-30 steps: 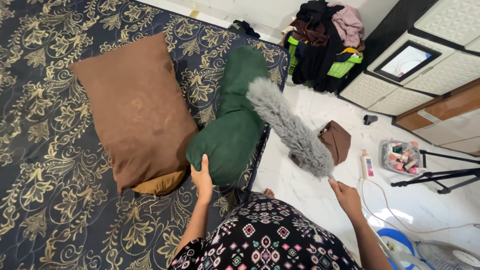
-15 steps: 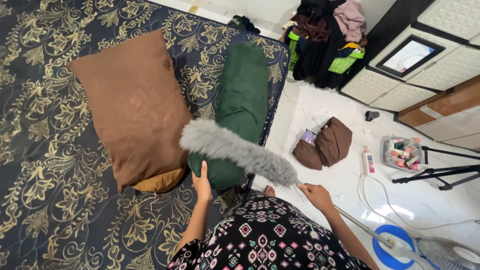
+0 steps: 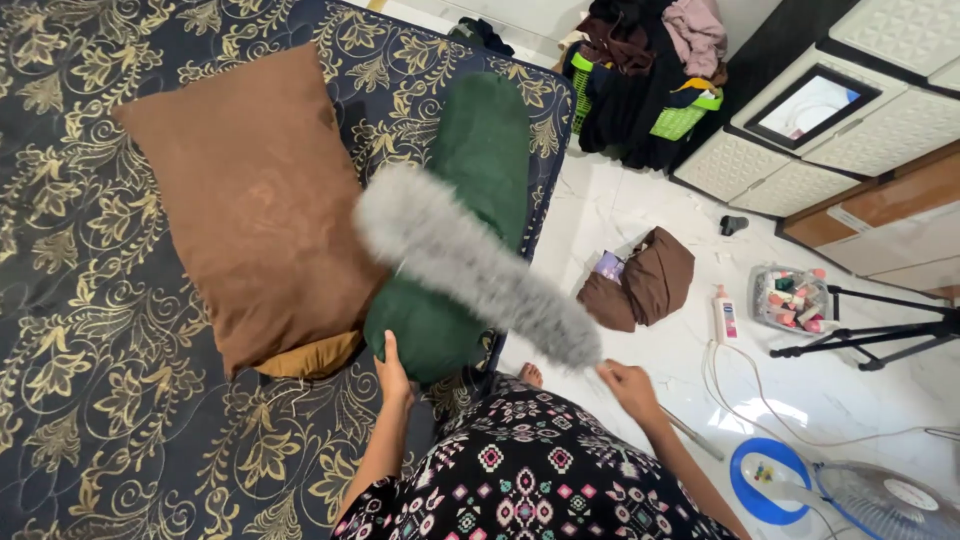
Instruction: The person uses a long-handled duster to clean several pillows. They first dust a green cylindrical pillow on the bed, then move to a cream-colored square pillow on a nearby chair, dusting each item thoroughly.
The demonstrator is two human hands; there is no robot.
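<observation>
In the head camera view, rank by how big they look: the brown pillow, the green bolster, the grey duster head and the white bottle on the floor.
1. brown pillow
2. green bolster, partly hidden by the duster
3. grey duster head, held nearer the camera, so its rank against the bolster is unsure
4. white bottle, clearly smallest

Brown pillow [image 3: 250,200], perhaps laundry basket [image 3: 680,115]
</observation>
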